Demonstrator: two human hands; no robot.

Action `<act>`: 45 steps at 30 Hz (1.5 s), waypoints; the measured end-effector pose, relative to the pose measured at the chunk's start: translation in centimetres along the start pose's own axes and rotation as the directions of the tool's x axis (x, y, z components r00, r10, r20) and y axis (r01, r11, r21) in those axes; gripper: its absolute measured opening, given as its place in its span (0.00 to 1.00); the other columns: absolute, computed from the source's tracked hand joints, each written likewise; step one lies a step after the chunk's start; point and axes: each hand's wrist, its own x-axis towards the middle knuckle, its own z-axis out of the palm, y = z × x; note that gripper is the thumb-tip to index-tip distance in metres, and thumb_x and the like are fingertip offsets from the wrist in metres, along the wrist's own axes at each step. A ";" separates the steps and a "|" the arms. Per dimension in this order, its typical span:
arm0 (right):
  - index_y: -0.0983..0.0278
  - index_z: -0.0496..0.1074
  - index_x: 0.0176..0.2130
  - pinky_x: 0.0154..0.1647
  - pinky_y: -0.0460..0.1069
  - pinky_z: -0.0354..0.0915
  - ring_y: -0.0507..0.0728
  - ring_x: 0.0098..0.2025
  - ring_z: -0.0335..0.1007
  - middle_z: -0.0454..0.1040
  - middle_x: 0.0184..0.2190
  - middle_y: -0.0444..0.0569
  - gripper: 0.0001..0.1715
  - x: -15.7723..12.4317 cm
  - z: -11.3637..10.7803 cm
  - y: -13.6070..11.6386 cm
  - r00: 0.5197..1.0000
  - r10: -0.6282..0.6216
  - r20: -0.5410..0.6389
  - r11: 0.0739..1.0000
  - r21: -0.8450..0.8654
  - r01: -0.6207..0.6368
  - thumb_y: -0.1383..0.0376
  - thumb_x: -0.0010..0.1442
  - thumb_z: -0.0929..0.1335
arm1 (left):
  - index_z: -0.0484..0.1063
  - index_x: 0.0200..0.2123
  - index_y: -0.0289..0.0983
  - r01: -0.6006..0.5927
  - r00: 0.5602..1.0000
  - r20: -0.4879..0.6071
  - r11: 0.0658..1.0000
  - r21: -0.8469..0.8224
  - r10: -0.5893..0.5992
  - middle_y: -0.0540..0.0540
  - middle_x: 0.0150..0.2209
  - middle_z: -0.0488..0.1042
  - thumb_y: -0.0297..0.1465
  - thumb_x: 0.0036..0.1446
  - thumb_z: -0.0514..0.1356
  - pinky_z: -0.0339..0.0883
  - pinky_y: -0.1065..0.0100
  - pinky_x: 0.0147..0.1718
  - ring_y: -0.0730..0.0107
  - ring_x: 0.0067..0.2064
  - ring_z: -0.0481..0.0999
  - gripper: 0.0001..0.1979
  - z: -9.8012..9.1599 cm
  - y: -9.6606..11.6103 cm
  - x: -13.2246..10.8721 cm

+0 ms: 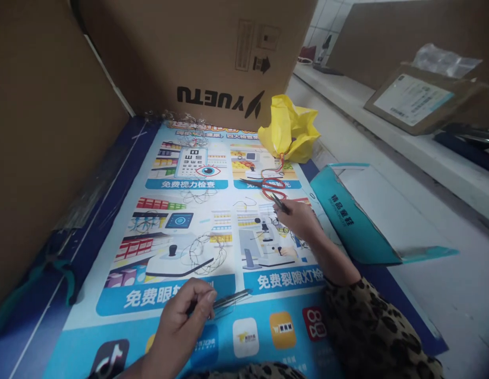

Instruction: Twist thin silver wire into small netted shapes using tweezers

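Observation:
My left hand (185, 316) is closed near the front of the printed poster. From its fingers a bundle of thin dark wires (230, 301) points right. Farther forward on the right, my right hand (301, 217) is closed around a small dark pointed tool (281, 203), whose exact kind I cannot make out. Just beyond that tool lie scissors (271, 185) with red handles, blades towards the left. A loose coil of thin wire (207, 253) rests on the poster between the hands, and fine wire pieces (246, 202) lie above it.
Green-handled pliers (50, 268) lie at the left beside clear thin strips (84, 192). Cardboard walls (169, 58) rise at the back and left. A crumpled yellow bag (289, 129) stands at the back right, with a turquoise box (347, 226) nearer. Clear beaded pieces (189, 126) lie along the back.

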 end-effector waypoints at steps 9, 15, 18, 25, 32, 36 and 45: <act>0.61 0.74 0.36 0.26 0.47 0.52 0.57 0.30 0.67 0.75 0.28 0.48 0.15 3.0 1.9 -0.5 1.000 -0.025 0.003 0.990 -0.140 0.025 0.63 0.47 0.64 | 0.66 0.26 0.37 0.021 1.000 -0.010 0.999 -0.045 -0.021 0.53 0.19 0.64 0.40 0.55 0.55 0.53 0.76 0.17 0.78 0.20 0.59 0.13 0.3 0.5 -0.3; 0.62 0.75 0.32 0.25 0.47 0.52 0.57 0.29 0.66 0.74 0.26 0.49 0.12 3.3 2.2 1.0 0.999 -0.033 0.031 0.992 -0.117 0.036 0.62 0.47 0.65 | 0.66 0.24 0.37 0.013 1.000 -0.007 0.999 -0.045 -0.013 0.52 0.19 0.64 0.39 0.55 0.55 0.55 0.75 0.19 0.76 0.21 0.61 0.13 0.3 0.9 -0.2; 0.62 0.75 0.32 0.25 0.47 0.54 0.55 0.28 0.66 0.73 0.23 0.47 0.13 3.4 2.1 1.6 0.998 -0.042 0.048 0.998 -0.054 0.044 0.60 0.48 0.65 | 0.66 0.24 0.37 0.008 1.000 -0.009 0.998 -0.058 -0.009 0.52 0.19 0.64 0.38 0.55 0.55 0.55 0.74 0.19 0.76 0.21 0.61 0.13 0.3 1.1 -0.3; 0.63 0.75 0.40 0.24 0.46 0.61 0.53 0.25 0.67 0.74 0.24 0.44 0.19 2.7 1.2 1.5 0.993 -0.048 0.104 0.986 0.167 0.030 0.59 0.48 0.66 | 0.66 0.24 0.37 -0.045 0.998 0.038 0.999 -0.003 0.045 0.52 0.20 0.65 0.36 0.57 0.54 0.57 0.74 0.23 0.74 0.23 0.64 0.12 0.0 0.6 0.0; 0.65 0.75 0.40 0.28 0.46 0.62 0.52 0.26 0.66 0.73 0.24 0.43 0.20 2.1 -0.3 0.3 0.990 -0.094 0.106 0.961 0.270 0.062 0.60 0.47 0.67 | 0.67 0.26 0.37 -0.124 0.990 0.081 0.988 0.093 0.117 0.51 0.22 0.66 0.36 0.58 0.52 0.60 0.73 0.25 0.74 0.24 0.64 0.12 -1.1 0.4 0.1; 0.64 0.75 0.41 0.27 0.47 0.61 0.53 0.28 0.66 0.72 0.25 0.43 0.20 2.4 -1.9 -0.5 0.993 -0.111 0.052 0.944 0.317 0.089 0.59 0.49 0.66 | 0.70 0.27 0.38 -0.208 0.978 0.044 0.957 0.200 0.203 0.49 0.25 0.69 0.35 0.57 0.55 0.62 0.71 0.29 0.71 0.28 0.68 0.10 -2.2 4.3 1.4; 0.63 0.74 0.38 0.34 0.49 0.62 0.56 0.35 0.69 0.75 0.32 0.46 0.15 2.2 -5.1 -3.4 0.956 -0.213 -0.202 0.892 0.359 0.275 0.62 0.50 0.66 | 0.73 0.26 0.35 -0.377 0.861 0.490 0.819 0.432 0.138 0.52 0.19 0.70 0.29 0.51 0.57 0.60 0.73 0.23 0.76 0.19 0.66 0.06 4.3 9.7 15.7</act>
